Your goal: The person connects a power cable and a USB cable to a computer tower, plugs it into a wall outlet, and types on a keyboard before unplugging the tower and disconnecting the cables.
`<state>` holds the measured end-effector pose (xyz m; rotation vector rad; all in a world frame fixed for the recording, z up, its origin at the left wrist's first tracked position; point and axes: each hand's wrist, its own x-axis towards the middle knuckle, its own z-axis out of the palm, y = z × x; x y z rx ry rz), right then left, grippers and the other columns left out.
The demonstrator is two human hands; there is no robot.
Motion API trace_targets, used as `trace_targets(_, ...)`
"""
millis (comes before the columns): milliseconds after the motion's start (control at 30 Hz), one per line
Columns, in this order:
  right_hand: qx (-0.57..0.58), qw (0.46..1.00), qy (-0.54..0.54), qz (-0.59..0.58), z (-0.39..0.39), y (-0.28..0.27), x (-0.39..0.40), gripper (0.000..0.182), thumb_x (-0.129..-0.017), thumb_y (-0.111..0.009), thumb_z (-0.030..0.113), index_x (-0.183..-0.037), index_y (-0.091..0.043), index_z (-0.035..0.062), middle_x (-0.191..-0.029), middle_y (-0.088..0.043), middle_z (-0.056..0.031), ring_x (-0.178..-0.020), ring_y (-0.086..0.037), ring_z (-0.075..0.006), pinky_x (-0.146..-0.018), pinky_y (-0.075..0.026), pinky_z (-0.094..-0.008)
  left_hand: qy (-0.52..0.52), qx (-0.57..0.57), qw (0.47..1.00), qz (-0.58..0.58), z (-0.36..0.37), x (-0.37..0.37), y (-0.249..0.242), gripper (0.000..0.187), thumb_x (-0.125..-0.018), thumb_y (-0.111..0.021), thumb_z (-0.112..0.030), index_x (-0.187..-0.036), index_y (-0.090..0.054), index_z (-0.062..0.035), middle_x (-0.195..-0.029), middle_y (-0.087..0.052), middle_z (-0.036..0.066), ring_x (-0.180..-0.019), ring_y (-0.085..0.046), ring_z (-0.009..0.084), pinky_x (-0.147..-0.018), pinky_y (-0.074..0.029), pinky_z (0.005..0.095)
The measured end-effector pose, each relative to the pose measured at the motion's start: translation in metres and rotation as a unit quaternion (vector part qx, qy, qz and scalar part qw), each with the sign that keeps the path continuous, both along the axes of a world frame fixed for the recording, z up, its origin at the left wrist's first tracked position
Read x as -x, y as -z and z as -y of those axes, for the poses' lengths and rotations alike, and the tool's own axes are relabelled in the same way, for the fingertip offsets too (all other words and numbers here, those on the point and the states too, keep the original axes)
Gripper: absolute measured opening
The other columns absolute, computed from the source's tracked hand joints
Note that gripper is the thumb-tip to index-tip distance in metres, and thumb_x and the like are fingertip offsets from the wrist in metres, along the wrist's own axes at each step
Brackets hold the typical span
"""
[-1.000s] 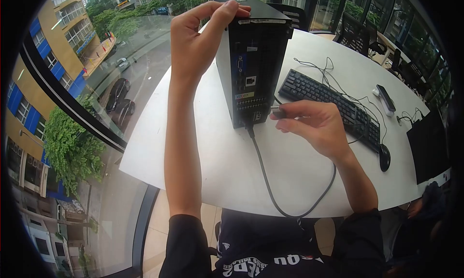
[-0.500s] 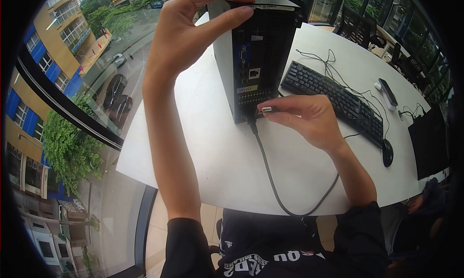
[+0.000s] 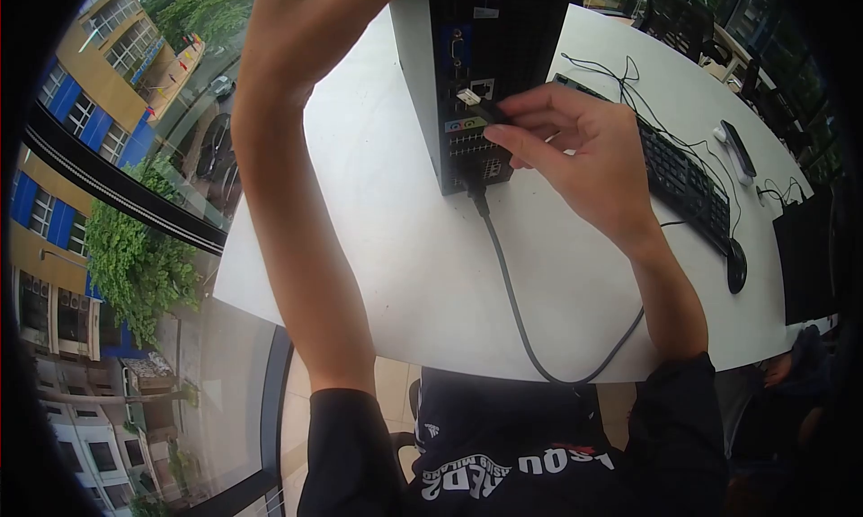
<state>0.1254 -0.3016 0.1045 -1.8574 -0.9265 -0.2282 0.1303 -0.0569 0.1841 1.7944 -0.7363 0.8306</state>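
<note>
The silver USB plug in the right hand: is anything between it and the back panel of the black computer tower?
Nothing visible blocks it. The silver USB plug hangs just before the black computer tower's port panel, pinched by the right hand.

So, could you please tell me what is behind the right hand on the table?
Behind the right hand lies a black keyboard, its near end covered by the hand. A mouse and thin cables show beyond. What the plug trails is hidden.
</note>
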Motion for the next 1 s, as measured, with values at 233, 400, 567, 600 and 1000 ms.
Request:
trace_targets(233,-0.005,0.998,0.033,0.05,-0.009,0.011,-0.015,0.018,-0.091,-0.082,0.012,-0.104,-0.079,-0.0004,-0.089,-0.081,-0.012,-0.073,-0.078,-0.0157,-0.066,-0.06,-0.0261,0.035,0.01,0.999,-0.007,-0.001,-0.002,0.001,0.027,-0.094,-0.081,-0.015,-0.118,-0.079,-0.004,-0.113,-0.08,0.011,-0.098,-0.074,0.015,-0.087,-0.06,0.03)
trace_targets(400,-0.008,0.997,0.039,0.069,-0.011,0.015,-0.018,0.019,-0.09,-0.083,0.011,-0.104,-0.079,-0.0004,-0.09,-0.081,-0.0118,-0.074,-0.078,-0.0166,-0.067,-0.06,-0.0263,-0.018,-0.002,1.0,-0.023,0.002,0.006,0.0,0.026,-0.094,-0.081,-0.014,-0.118,-0.078,-0.0038,-0.113,-0.08,0.012,-0.098,-0.074,0.0146,-0.087,-0.061,0.0291)
trace_targets(567,-0.01,0.997,0.054,0.058,-0.013,0.014,-0.015,0.019,-0.088,-0.084,0.01,-0.102,-0.077,-0.0006,-0.09,-0.081,-0.0112,-0.074,-0.078,-0.0165,-0.064,-0.059,-0.0241,-0.026,-0.016,0.999,-0.02,0.008,0.015,-0.005,0.024,-0.094,-0.081,-0.013,-0.117,-0.079,-0.0048,-0.112,-0.08,0.012,-0.097,-0.074,0.0137,-0.086,-0.061,0.0283)
trace_targets(600,-0.012,0.997,0.056,0.055,-0.013,0.014,-0.014,0.018,-0.088,-0.084,0.01,-0.101,-0.077,-0.0007,-0.091,-0.081,-0.0112,-0.073,-0.078,-0.0159,-0.063,-0.058,-0.0237,-0.018,-0.014,1.0,-0.007,0.008,0.013,-0.003,0.024,-0.094,-0.081,-0.013,-0.116,-0.079,-0.0049,-0.112,-0.08,0.012,-0.097,-0.074,0.0136,-0.086,-0.06,0.0284)
trace_targets(1000,-0.019,0.911,0.103,0.398,-0.014,0.009,-0.01,0.019,-0.078,-0.086,0.001,-0.091,-0.073,0.0047,-0.085,-0.071,-0.0045,-0.063,-0.07,-0.0162,-0.053,-0.054,-0.0261,0.031,0.006,0.999,-0.003,0.001,-0.003,0.002,0.023,-0.093,-0.082,-0.014,-0.115,-0.08,-0.0046,-0.114,-0.08,0.012,-0.097,-0.074,0.0145,-0.086,-0.061,0.0301)
